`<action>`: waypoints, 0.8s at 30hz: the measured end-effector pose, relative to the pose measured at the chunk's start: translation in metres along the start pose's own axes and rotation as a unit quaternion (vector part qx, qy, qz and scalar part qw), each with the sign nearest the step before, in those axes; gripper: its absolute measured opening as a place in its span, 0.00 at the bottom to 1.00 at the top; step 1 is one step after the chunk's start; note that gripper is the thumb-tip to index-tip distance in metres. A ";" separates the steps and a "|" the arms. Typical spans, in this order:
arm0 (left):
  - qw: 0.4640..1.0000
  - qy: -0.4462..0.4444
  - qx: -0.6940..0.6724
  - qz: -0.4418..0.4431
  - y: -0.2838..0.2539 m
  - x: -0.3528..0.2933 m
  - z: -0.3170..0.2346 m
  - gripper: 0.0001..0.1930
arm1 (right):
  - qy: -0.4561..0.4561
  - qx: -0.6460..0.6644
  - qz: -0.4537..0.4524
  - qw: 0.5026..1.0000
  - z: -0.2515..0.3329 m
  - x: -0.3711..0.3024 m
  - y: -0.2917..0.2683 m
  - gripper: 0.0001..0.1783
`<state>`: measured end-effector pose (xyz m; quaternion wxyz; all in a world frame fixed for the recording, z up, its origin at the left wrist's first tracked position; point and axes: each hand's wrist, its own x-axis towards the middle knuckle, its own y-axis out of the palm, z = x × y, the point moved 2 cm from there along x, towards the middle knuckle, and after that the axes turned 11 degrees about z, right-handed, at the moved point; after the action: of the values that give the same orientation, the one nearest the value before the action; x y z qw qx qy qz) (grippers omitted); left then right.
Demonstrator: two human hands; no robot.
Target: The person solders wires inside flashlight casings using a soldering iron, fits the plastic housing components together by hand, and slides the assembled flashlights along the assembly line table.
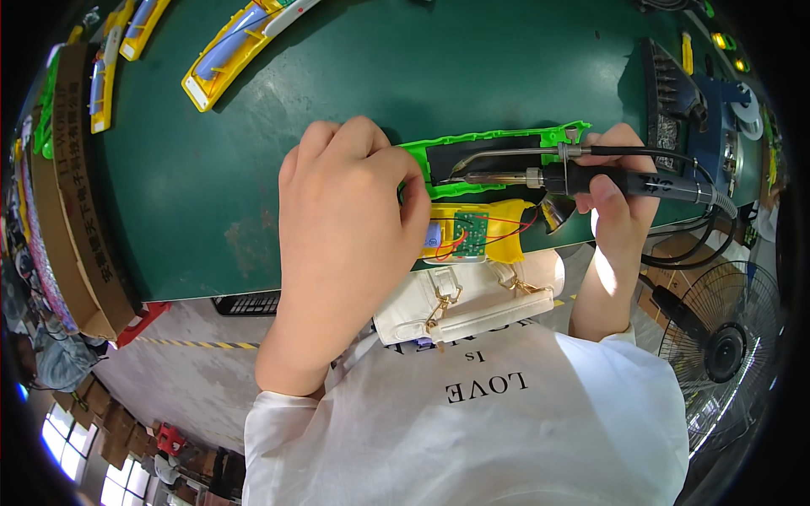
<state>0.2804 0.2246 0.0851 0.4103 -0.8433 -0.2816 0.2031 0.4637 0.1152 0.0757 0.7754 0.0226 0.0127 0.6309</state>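
My left hand (350, 198) is closed, its fingers curled down over the left end of a green plastic casing half (472, 137); the fingertips are partly hidden. My right hand (620, 202) grips a soldering iron (582, 179) with a thin metal feed tube (506, 153) along its top. The iron's tip points left, over the casing beside my left fingers. Just nearer to me lies a yellow casing half (506, 240) with a green circuit board (471, 234), red and black wires, and a blue cell partly behind my left hand. A shiny cone-shaped reflector (554, 214) sits at its right end.
Yellow casings with blue cells (226, 55) lie at the far left. A cardboard box (80, 202) borders the left side. A dark stand (675, 101) and cables (704, 244) are on the right. A white bag (485, 295) rests against me; a fan (726, 350) stands lower right.
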 end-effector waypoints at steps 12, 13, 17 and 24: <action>0.999 -0.016 0.038 -0.016 0.004 -0.002 -0.006 0.04 | -0.001 -0.004 0.016 1.000 -0.004 0.002 -0.001 0.09; 0.999 -0.017 0.039 -0.015 0.005 -0.002 -0.006 0.04 | -0.001 -0.003 0.015 1.000 -0.005 0.001 -0.001 0.09; 0.999 -0.029 0.031 -0.008 0.008 -0.002 -0.005 0.04 | -0.007 -0.007 0.010 1.000 -0.006 0.002 0.000 0.09; 0.999 -0.030 0.038 -0.023 0.006 -0.002 -0.008 0.04 | -0.015 -0.016 0.013 1.000 -0.006 0.002 -0.001 0.09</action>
<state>0.2851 0.2159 0.0851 0.4383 -0.8136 -0.3056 0.2295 0.4644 0.1175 0.0694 0.7675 0.0200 -0.0089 0.6406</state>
